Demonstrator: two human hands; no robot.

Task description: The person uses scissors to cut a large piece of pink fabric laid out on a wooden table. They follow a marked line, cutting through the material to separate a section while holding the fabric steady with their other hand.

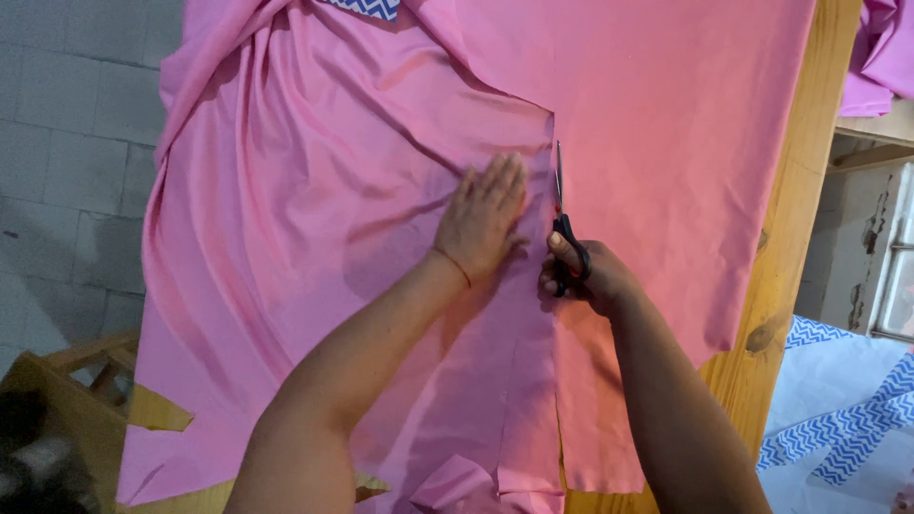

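1. Head view looks straight down on a pink cloth [314, 219] that covers most of a wooden table [809, 190]; the cloth fills the frame from the top edge down to the bottom centre.
2. At centre frame the left hand [483, 221] lies flat on the cloth, fingers together and stretched out, pressing the fabric just left of a cut line.
3. Just to its right, the right hand [583, 276] is closed around the black handles of a pair of scissors [562, 214]; the blades point toward the top of the frame and sit in the slit, nearly together.
4. Below the scissors, the cut runs down to the bottom of the frame, with the two cloth edges lying close side by side.
5. No package or sign shows; a blue and white zigzag fabric [838, 419] lies at the lower right, and a scrap of the same pattern peeks out at the top centre.
6. A bare strip of table shows along the right side of the cloth, and its edge runs diagonally from upper right to lower centre.
7. Grey floor tiles [67, 143] fill the upper left, well apart from both hands.
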